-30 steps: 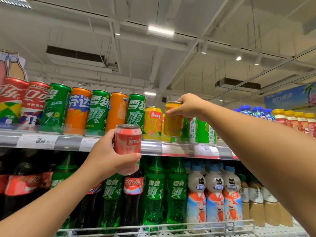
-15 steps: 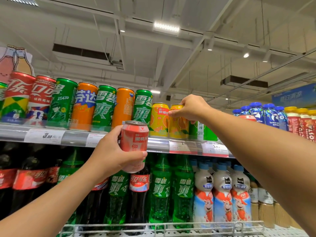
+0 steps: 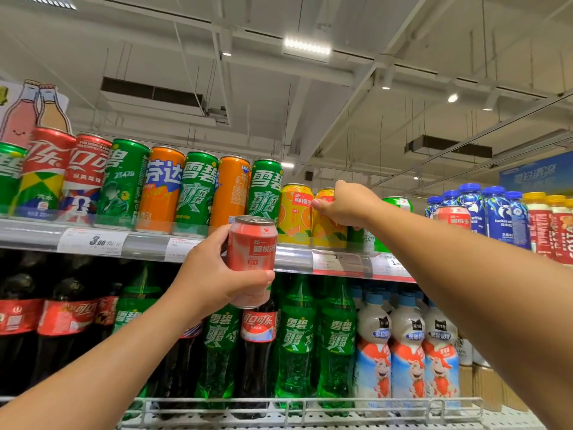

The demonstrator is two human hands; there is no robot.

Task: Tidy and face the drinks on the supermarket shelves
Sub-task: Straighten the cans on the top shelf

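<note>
Centre frame: left hand wraps a glossy pink cylindrical can below the metal shelf edge. Right of centre: right hand grips a yellow-orange can standing on the shelf.

Pink peach can upright, off shelf; yellow orange-juice can upright on shelf.

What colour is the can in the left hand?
Pink-red with a silver top; the can shows best in the head view.
</note>
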